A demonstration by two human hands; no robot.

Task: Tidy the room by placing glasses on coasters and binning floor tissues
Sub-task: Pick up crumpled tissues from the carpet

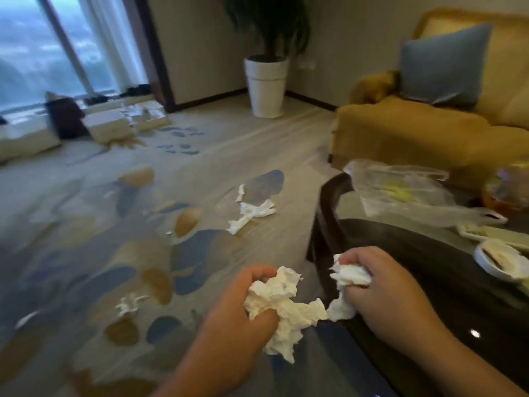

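Head view: the left hand (243, 305) had its fingers (256, 272) curled round a large crumpled tissue wad (282, 303) just off the worktop's (415, 285) near corner, and the right hand (386, 290) pinched a smaller tissue (347, 277) above that corner. A twisted floor tissue (252, 213) lay on the carpet (86, 224) left of the worktop and a small scrap (130, 305) further left; with both hands full, reaching for either risked dropping the hanging tails. No bin was visible.
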